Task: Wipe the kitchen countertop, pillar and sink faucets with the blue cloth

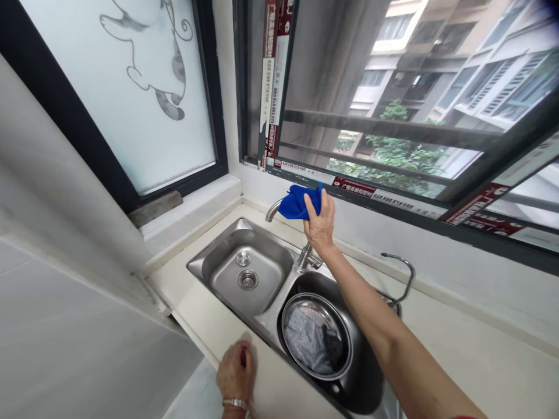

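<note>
My right hand (319, 224) is wrapped round a blue cloth (299, 202), holding it against the upper bend of the curved faucet (273, 210). Part of the spout is hidden by the cloth and fingers. On the front strip of the countertop (279, 372) rests my left hand (236, 369), its fingers curled in a loose fist with no object showing in it. A metal band circles that wrist. Between the two hands lies the steel double sink (266, 317). Its left basin (227, 256) shows a drain strainer (248, 280) and a small round metal piece (243, 258).
In the right basin sits a round metal colander (317, 375) with grey and dark cloth (308, 343) inside. A thin curved metal tap (410, 273) rises behind the right basin. Windows with dark frames (393, 203) border the counter behind and at left.
</note>
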Demonstrator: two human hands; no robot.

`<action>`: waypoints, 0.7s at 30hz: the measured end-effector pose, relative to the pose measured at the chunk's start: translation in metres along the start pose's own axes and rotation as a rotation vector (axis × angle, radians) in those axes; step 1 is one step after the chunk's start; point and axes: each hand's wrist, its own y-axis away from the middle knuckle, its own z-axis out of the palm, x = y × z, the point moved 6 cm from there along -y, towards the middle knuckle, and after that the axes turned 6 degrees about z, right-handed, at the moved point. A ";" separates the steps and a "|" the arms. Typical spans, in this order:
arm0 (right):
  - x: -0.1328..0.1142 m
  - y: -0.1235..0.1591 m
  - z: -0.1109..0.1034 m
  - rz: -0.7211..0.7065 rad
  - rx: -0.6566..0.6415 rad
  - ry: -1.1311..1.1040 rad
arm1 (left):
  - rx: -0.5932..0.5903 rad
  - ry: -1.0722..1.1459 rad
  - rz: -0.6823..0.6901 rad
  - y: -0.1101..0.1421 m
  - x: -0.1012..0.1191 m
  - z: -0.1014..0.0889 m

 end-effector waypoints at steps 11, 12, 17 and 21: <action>0.061 0.069 0.054 0.095 -0.049 -0.110 | 0.083 -0.080 0.078 0.000 0.011 -0.009; 0.060 0.071 0.056 0.108 -0.044 -0.120 | 0.079 -0.074 0.070 0.000 0.010 -0.009; 0.052 0.086 0.063 0.185 -0.061 -0.148 | 0.043 -0.030 -0.007 0.000 0.004 -0.006; 0.053 0.109 0.071 0.278 -0.169 -0.200 | -0.028 -0.007 -0.060 0.000 -0.001 -0.002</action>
